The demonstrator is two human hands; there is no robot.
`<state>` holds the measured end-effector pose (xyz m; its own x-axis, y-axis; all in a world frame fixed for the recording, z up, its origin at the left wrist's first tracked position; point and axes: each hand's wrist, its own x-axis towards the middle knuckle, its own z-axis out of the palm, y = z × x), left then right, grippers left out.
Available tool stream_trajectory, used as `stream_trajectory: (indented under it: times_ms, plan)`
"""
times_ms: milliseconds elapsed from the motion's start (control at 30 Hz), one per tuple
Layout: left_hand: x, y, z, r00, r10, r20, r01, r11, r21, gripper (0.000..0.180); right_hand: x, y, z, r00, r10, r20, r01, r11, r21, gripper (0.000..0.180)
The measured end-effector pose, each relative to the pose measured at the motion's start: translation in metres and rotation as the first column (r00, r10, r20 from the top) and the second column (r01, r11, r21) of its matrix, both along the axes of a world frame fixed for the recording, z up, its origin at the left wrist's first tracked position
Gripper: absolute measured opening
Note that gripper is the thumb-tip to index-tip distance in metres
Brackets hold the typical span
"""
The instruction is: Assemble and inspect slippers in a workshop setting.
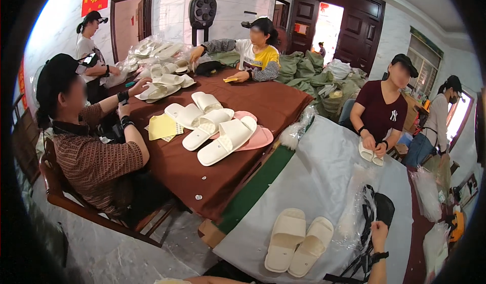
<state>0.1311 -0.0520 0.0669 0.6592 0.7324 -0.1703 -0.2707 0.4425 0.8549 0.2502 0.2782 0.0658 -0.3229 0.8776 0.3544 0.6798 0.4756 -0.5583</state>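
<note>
My right hand (378,233) reaches in from the lower right, a black band around its wrist. Its fingers are closed at the edge of a black bag-like item (386,210) with dark straps; what lies between them is hidden. Clear plastic bags (349,226) lie just left of that hand. A pair of cream slippers (287,239) rests side by side on the grey cloth, toes toward me. At the bottom edge only a sliver of my left hand (195,280) shows, beside a cut-off cream thing (169,281); its fingers cannot be made out.
Across the grey-covered table (324,157) a person handles white slippers (372,154). On the brown-covered table (172,165) are cream and pink slippers (228,139), yellow paper (165,126) and a bagged slipper pile (157,56). Several people work around it. Green sacks (309,76) stand behind.
</note>
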Motion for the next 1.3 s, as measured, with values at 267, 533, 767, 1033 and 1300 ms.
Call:
stream_trajectory:
  times_ms: [267,533,767,1033,1300]
  plan:
    - [-0.037,-0.054,0.026,0.982,0.145,-0.123,-0.138,0.988,0.064,0.028,-0.034,-0.008,0.024,0.993,-0.045,0.111,0.026,0.985,0.170,0.023]
    - [-0.081,-0.067,-0.026,0.815,0.474,-0.334,-0.521,0.851,-0.061,0.027,-0.036,-0.111,0.085,0.956,0.278,-0.091,-0.274,0.960,0.050,0.014]
    - [-0.085,-0.094,0.009,0.865,0.450,-0.221,-0.501,0.775,-0.385,0.029,-0.016,-0.150,0.090,0.966,0.220,-0.137,-0.252,0.918,-0.305,0.017]
    - [-0.076,-0.123,0.026,0.734,0.618,-0.281,-0.676,0.631,-0.381,0.022,0.003,-0.158,0.083,0.966,0.229,-0.122,-0.254,0.928,-0.273,0.019]
    - [-0.085,-0.118,0.040,0.628,0.737,-0.248,-0.746,0.480,-0.462,0.021,-0.011,-0.162,0.074,0.961,0.248,-0.119,-0.273,0.916,-0.294,0.019]
